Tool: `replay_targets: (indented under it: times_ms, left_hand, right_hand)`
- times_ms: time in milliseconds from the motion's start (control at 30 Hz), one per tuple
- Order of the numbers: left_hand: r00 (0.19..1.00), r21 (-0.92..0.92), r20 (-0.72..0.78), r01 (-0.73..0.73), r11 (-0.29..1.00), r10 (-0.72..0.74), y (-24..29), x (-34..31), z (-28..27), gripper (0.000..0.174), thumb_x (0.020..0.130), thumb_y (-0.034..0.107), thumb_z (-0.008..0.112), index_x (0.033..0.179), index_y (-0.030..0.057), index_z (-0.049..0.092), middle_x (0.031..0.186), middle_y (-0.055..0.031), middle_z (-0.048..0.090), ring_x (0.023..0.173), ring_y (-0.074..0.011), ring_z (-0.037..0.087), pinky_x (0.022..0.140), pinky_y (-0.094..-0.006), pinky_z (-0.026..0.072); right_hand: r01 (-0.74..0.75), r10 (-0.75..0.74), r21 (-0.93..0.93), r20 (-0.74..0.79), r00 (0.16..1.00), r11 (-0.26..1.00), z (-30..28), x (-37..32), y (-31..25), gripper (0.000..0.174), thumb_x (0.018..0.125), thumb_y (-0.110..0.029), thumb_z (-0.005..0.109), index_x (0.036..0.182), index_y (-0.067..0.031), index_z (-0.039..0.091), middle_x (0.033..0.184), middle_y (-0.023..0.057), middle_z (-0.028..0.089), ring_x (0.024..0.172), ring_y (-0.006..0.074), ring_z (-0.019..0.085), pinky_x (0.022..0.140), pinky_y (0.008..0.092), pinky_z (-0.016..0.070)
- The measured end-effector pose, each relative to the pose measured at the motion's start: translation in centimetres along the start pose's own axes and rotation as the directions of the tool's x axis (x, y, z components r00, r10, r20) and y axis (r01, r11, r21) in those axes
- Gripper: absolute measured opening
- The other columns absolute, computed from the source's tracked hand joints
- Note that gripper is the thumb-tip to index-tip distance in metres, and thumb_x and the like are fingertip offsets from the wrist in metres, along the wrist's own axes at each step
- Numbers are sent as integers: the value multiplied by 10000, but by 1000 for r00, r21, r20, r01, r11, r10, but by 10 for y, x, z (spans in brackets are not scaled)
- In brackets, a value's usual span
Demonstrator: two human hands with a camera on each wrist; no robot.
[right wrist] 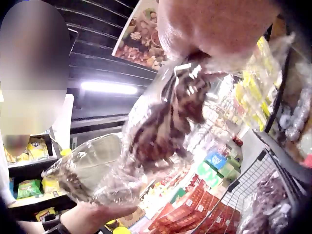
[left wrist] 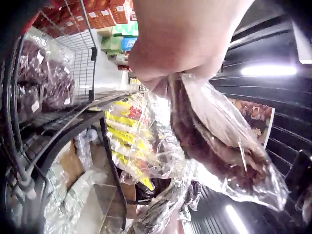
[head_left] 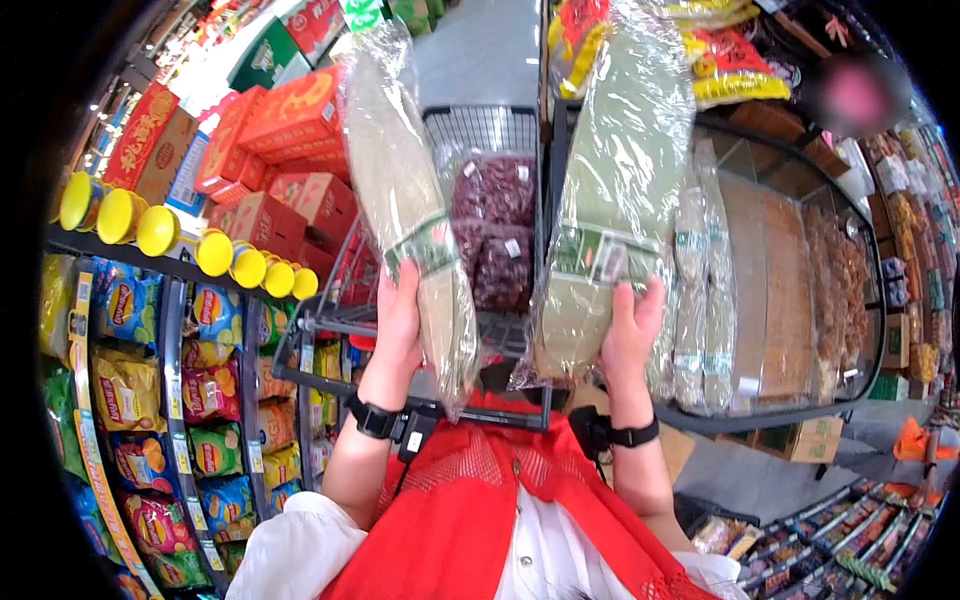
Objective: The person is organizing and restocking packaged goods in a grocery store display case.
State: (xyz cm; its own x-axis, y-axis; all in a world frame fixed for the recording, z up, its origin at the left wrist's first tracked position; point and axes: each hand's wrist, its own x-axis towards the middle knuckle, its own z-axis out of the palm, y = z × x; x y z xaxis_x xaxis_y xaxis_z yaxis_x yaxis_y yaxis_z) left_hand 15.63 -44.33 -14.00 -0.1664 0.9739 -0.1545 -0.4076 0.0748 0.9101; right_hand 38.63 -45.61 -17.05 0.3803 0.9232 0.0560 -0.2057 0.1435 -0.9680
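Two long clear plastic packages stand upright in front of the person, each with a green label band and flat, pale green-beige contents. The left hand (head_left: 400,318) grips the narrower left package (head_left: 392,150) near its lower end, thumb on the front by the label. On the wider right package (head_left: 625,150), the right hand (head_left: 630,330) grips the lower right edge, its thumb just below the label. Most of both hands' fingers are hidden behind the packages. From below, dark brown layered edges show inside the left package (left wrist: 224,131) and the right package (right wrist: 161,119).
A wire shopping cart (head_left: 480,120) with bags of dark red goods (head_left: 495,190) stands ahead. At right is a display bin (head_left: 770,420) with similar long packages (head_left: 705,270). Chip bags (head_left: 130,390) and red boxes (head_left: 290,110) line the left. Another person (head_left: 850,95) is at upper right.
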Motion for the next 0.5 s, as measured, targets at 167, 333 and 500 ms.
replay_targets:
  times_ms: [167, 333, 500]
  left_hand:
    - [950, 109, 144, -293, 950, 276, 4, -2, -27, 536, 809, 323, 615, 1191, 29, 379, 1084, -71, 533, 986, -156, 522, 848, -304, 424]
    - [902, 346, 430, -115, 931, -49, 12, -1, -7, 543, 745, 176, 684, 1181, 0, 411, 1135, -82, 512, 1031, -172, 490, 893, -313, 390]
    - [991, 409, 90, 51, 911, -96, -24, 16, 12, 465, 801, 171, 628, 1152, -64, 434, 1096, -113, 540, 967, -161, 516, 823, -300, 425]
  right_hand:
    - [-3, -24, 100, 269, 963, 995, -2, 5, -19, 403, 782, -5, 557, 1144, -1, 379, 1117, 76, 470, 1034, 156, 455, 890, 283, 369]
    - [-104, 215, -238, 507, 835, 966, 27, 3, -19, 416, 750, -18, 613, 1135, 11, 458, 1016, 82, 564, 964, 157, 523, 834, 300, 428]
    - [-62, 251, -442, 385, 888, 895, 37, 13, 17, 324, 798, -82, 573, 1097, 17, 497, 987, 158, 606, 932, 221, 576, 794, 323, 438]
